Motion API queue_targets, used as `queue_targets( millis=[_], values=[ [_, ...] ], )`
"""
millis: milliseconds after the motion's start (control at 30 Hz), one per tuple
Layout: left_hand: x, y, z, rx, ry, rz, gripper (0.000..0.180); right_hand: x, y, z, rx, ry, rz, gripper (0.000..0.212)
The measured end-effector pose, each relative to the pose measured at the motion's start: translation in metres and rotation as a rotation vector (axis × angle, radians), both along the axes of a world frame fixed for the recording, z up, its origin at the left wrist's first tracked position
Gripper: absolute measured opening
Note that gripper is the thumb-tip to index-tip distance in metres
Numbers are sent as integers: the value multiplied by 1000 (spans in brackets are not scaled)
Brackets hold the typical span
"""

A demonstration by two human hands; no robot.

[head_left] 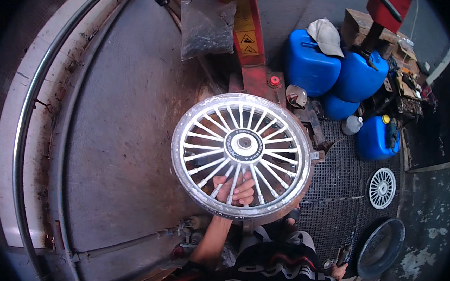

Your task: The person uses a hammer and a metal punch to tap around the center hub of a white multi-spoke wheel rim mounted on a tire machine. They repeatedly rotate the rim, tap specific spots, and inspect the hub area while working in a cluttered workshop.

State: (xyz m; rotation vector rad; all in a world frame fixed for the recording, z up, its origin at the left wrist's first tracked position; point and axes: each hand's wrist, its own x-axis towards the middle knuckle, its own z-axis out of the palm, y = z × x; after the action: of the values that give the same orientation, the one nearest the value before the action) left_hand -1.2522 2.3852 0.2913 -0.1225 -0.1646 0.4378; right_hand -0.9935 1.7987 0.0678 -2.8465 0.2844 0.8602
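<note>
A silver many-spoked alloy wheel rim (pixel 182 176) with a black ring around its hub is in front of me, over a red machine. My left hand (pixel 236 188) reaches up from below, its fingers closed around spokes at the near side of the rim. Down at the lower right, beside my body, my right hand (pixel 338 272) is closed around a dark, slim tool (pixel 343 255). The tool's exact kind is too small to make out. No tyre shows on the rim.
The red machine column (pixel 253 72) rises behind the rim, a clear plastic bag (pixel 207 29) beside it. Blue jerrycans (pixel 311 63) stand at far right. A smaller spoked disc (pixel 382 188) and a round basin (pixel 381 248) lie right. A metal rail (pixel 23 126) curves along the left.
</note>
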Motion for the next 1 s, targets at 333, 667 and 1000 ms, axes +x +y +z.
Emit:
queue_targets(
  millis=[333,667,1000],
  values=[
    [-10,8,-65,-62,-125,-23,53,10,62,52,252,-32,165,79],
    [-35,1,-115,-69,-94,-60,51,36,84,54,163,-34,364,80],
    [-49,6,-180,-26,-255,-111,52,37,132,98,155,14,496,63]
  ],
)
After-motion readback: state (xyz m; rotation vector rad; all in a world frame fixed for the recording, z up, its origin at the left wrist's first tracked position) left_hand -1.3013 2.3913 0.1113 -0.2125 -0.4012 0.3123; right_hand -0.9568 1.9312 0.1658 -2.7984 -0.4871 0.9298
